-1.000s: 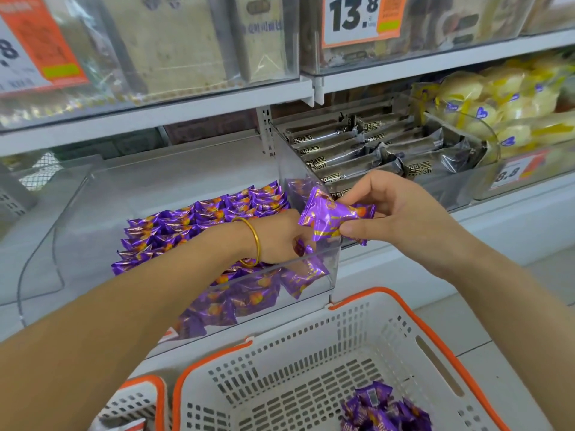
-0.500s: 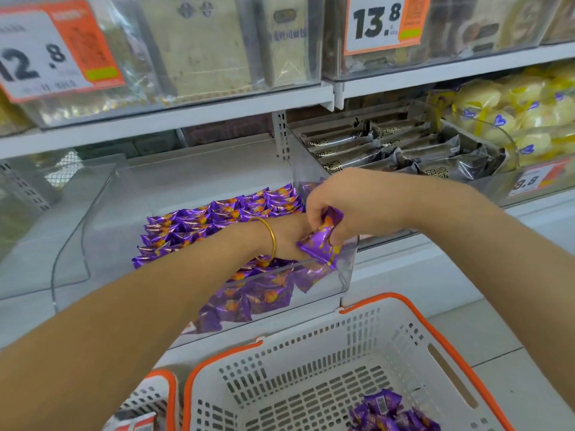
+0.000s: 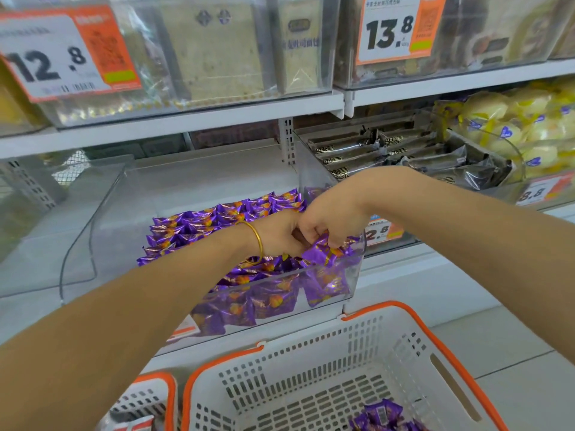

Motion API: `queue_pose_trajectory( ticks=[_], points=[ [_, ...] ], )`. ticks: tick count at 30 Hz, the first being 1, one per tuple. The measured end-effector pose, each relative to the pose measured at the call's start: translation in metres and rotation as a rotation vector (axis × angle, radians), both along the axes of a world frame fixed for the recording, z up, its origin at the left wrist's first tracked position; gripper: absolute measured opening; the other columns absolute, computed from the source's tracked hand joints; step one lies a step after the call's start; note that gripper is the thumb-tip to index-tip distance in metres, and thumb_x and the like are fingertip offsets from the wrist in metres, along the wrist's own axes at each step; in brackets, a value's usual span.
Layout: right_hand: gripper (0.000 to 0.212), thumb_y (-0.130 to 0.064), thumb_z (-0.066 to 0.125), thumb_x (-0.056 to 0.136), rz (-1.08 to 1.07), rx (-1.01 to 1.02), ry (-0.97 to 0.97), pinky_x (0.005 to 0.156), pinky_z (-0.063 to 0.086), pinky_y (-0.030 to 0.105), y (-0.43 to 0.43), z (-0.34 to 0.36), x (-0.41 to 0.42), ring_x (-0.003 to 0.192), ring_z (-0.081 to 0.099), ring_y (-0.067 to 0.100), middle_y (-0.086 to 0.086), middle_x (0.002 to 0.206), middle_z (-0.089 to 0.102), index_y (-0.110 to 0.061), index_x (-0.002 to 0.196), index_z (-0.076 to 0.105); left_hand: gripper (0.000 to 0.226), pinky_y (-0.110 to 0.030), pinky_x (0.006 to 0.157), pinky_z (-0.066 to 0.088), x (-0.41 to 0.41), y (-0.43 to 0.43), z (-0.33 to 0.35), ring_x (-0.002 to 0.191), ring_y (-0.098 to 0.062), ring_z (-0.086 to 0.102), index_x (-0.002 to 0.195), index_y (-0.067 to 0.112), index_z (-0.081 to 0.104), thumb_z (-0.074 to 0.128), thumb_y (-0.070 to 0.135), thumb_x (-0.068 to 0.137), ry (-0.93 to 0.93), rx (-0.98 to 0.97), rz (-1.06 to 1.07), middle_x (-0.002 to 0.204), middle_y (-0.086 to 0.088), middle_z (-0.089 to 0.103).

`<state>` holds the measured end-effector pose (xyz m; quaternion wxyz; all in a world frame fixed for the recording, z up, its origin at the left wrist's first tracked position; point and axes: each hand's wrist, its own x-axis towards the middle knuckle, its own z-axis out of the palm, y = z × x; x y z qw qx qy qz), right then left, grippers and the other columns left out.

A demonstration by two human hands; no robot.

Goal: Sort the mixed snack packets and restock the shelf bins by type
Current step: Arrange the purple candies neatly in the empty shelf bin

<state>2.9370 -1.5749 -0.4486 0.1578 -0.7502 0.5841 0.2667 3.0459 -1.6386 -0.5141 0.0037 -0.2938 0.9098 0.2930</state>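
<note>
While at bin edge (image 3: 354, 275), right grip (image 3: 329, 219)

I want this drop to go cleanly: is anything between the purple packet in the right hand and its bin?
Nothing visible. The right hand pinches the packet over the front right corner of the open bin, just above the stocked packets. The left hand is close beside it, not visibly underneath.

Single head-worn wide view, forward and down, close above shelf bin (image 3: 118, 213) and basket (image 3: 311, 362)

White shelf (image 3: 404, 276) beneath clear bins (image 3: 354, 275) side by side: purple packets (image 3: 217, 222), dark bars (image 3: 435, 160), yellow packets (image 3: 513, 132).
</note>
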Motion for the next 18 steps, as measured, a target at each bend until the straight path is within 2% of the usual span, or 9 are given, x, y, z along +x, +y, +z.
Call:
queue_pose_trajectory(
  ticks=[2,3,5,8,10,13,15,16,18],
  points=[
    [0.021,-0.008,0.056,0.091,-0.016,0.063,0.010,0.092,0.049,0.044,-0.007,-0.004,-0.001,0.104,0.060,0.033,0.004,0.095,0.053,-0.015,0.110,0.053,0.037,-0.008,0.045,0.034,0.002,0.002,0.006,0.039,0.002,0.042,0.057,0.019,0.051,0.056,-0.009,0.080,-0.009,0.037,0.002,0.045,0.010,0.047],
    [0.015,-0.007,0.055,0.091,-0.034,0.083,0.000,0.091,0.050,0.043,-0.009,-0.007,-0.001,0.101,0.061,0.033,0.003,0.089,0.052,-0.019,0.099,0.051,0.036,-0.008,0.045,0.032,0.004,0.002,0.007,0.037,0.002,0.041,0.055,0.017,0.051,0.057,-0.007,0.080,-0.036,0.042,-0.002,0.040,0.011,0.046],
    [0.023,-0.003,0.053,0.092,-0.080,0.115,-0.037,0.080,0.052,0.037,-0.011,-0.010,0.000,0.091,0.059,0.029,0.003,0.082,0.049,-0.023,0.083,0.046,0.027,-0.007,0.047,0.031,0.007,0.002,0.007,0.038,0.003,0.041,0.058,0.010,0.059,0.062,-0.002,0.082,-0.076,0.058,-0.017,0.037,0.014,0.045],
    [0.026,0.002,0.051,0.090,-0.144,0.127,-0.100,0.072,0.050,0.031,-0.012,-0.013,0.001,0.085,0.054,0.025,0.006,0.081,0.050,-0.020,0.077,0.048,0.023,-0.009,0.052,0.032,0.013,0.003,0.004,0.041,0.000,0.039,0.061,0.009,0.065,0.069,0.013,0.084,-0.135,0.115,-0.045,0.039,0.017,0.045],
    [0.026,0.005,0.050,0.089,-0.169,0.127,-0.127,0.072,0.051,0.033,-0.010,-0.013,0.002,0.085,0.054,0.027,0.007,0.078,0.049,-0.017,0.074,0.049,0.022,-0.015,0.060,0.036,0.015,0.003,0.000,0.052,-0.004,0.038,0.066,0.007,0.068,0.071,0.021,0.082,-0.141,0.150,-0.051,0.050,0.012,0.049],
    [0.018,0.001,0.048,0.090,-0.180,0.048,-0.193,0.065,0.049,0.030,-0.004,-0.013,0.001,0.073,0.051,0.020,0.003,0.076,0.046,-0.015,0.084,0.050,0.040,-0.030,0.077,0.046,0.017,0.002,-0.007,0.072,-0.010,0.047,0.091,0.001,0.071,0.076,0.038,0.074,-0.152,0.154,-0.041,0.076,-0.002,0.061],
    [0.009,-0.004,0.046,0.093,-0.198,0.008,-0.204,0.061,0.045,0.027,0.000,-0.014,0.001,0.070,0.048,0.016,0.001,0.077,0.044,-0.012,0.092,0.049,0.025,-0.026,0.068,0.044,0.018,0.003,-0.007,0.062,-0.006,0.046,0.082,0.005,0.070,0.075,0.029,0.078,-0.142,0.136,-0.042,0.064,0.006,0.060],
    [0.009,-0.007,0.044,0.094,-0.207,-0.001,-0.185,0.062,0.046,0.028,0.000,-0.015,0.002,0.072,0.051,0.020,0.002,0.078,0.045,-0.011,0.088,0.049,0.016,-0.018,0.059,0.041,0.019,0.004,-0.006,0.052,-0.001,0.044,0.077,0.007,0.069,0.073,0.022,0.080,-0.125,0.133,-0.038,0.052,0.013,0.056],
    [0.018,-0.011,0.041,0.094,-0.244,0.022,-0.154,0.070,0.052,0.034,0.000,-0.017,0.005,0.080,0.058,0.030,0.010,0.081,0.052,-0.011,0.076,0.046,0.008,-0.010,0.049,0.033,0.019,0.005,-0.003,0.041,0.004,0.042,0.083,0.005,0.070,0.072,0.012,0.081,-0.085,0.100,-0.032,0.042,0.016,0.050]
  ],
)
